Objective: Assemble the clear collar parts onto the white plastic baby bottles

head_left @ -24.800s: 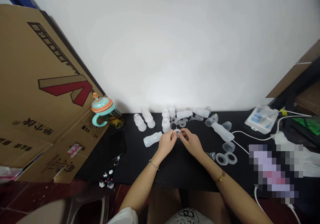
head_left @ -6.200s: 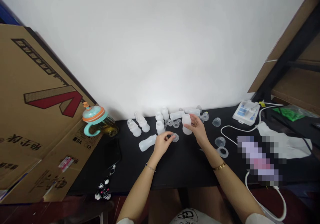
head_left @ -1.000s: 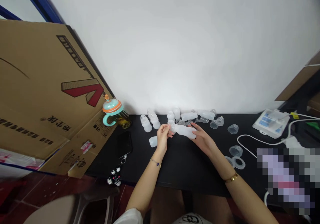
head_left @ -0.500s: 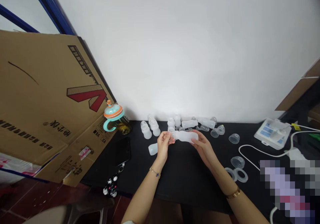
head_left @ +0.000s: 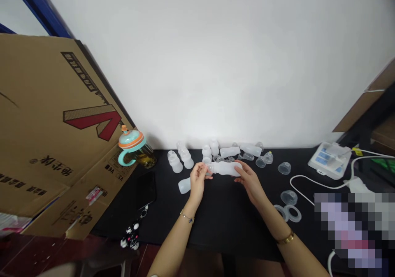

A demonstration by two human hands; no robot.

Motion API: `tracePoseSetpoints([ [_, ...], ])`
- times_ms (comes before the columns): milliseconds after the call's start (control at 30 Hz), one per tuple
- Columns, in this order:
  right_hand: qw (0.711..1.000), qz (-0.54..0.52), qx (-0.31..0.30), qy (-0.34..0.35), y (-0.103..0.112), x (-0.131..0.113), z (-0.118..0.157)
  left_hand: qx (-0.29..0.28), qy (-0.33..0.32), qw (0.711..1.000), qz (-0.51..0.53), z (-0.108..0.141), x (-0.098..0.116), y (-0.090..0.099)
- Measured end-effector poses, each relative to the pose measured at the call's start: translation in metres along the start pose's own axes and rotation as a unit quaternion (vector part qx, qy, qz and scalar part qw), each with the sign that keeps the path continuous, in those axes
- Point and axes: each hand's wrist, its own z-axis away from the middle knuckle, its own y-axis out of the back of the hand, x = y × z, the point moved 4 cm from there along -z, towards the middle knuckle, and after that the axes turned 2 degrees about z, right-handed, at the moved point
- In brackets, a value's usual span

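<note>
A frosted white baby bottle (head_left: 228, 168) lies sideways in the air between my hands, above the black table. My right hand (head_left: 249, 181) is closed around its base end. At the neck end, my left hand (head_left: 199, 176) pinches a clear part (head_left: 209, 169); whether it is a cap or a nipple collar I cannot make out. Just left of that hand, another frosted bottle (head_left: 184, 185) lies on its side, partly hidden. Behind my hands stand frosted bottles (head_left: 206, 152), with more bottles (head_left: 175, 161) upright to the left. Small clear parts lie near them.
On the left are a teal-lidded jug (head_left: 133, 147), a phone (head_left: 146, 190) with a beaded charm (head_left: 131, 236), and a large carton (head_left: 40, 104). Clear domes (head_left: 284, 168) and rings (head_left: 292, 213) lie right. Beyond are a white cable (head_left: 308, 178) and a plastic case (head_left: 329, 160).
The view has shifted a little, so the scene sits further left. Both hands keep their hold on the bottle and its clear end, with only slight finger movement.
</note>
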Motion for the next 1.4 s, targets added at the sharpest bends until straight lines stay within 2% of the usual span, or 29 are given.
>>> tracePoseSetpoints([
  [333, 1.000, -0.021, 0.005, -0.021, 0.002, 0.003, -0.003, -0.018, -0.015, 0.999, -0.049, 0.001, 0.002, -0.001],
  [700, 0.999, 0.029, 0.031, -0.013, 0.002, 0.004, -0.004, -0.019, -0.019, 0.998, -0.058, -0.002, 0.000, -0.001],
  [1133, 0.999, -0.001, 0.024, -0.040, 0.002, 0.005, -0.003, -0.047, -0.026, 0.996, -0.077, 0.002, 0.000, -0.004],
  [1400, 0.998, -0.030, -0.041, -0.034, -0.004, -0.008, 0.003, -0.019, -0.008, 0.997, -0.070, 0.000, 0.000, -0.003],
])
